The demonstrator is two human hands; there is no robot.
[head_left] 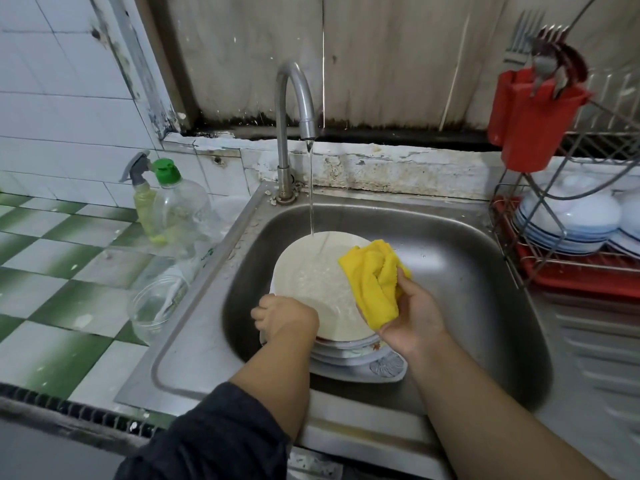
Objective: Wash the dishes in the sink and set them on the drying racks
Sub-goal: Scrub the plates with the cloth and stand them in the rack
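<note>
Item: cream plate (322,271), topmost of a stack in the sink (467,258), under running water. Likely rigid, breakable, slick when wet. Your left hand (285,318) clamps its near rim; right hand (412,318) clutches the yellow cloth (375,278). Keep hold at the rim.

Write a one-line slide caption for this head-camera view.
Left hand steadies a cream plate under the running tap while the right hand holds a yellow cloth.
</note>
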